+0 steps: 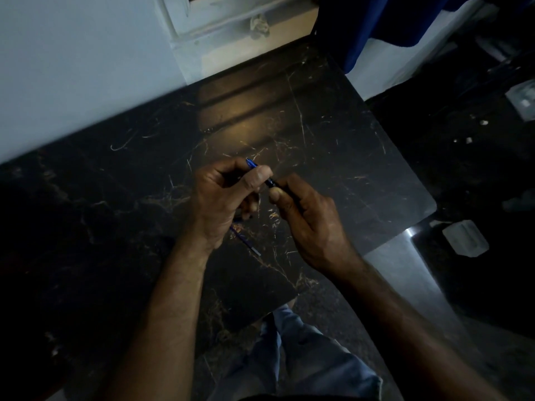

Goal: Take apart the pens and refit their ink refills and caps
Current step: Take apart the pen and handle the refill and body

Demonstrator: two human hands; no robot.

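Your left hand (223, 195) and right hand (304, 218) both grasp one blue pen (262, 175) above the desk (333, 146); its long axis spans them. A refill (246, 241) lies below the pen.

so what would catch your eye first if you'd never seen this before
At the centre, the left hand and right hand meet over a blue pen, each gripping one end above the dark marble tabletop. Just below the left hand, a thin blue ink refill lies loose on the marble. A blue curtain hangs at the upper right.
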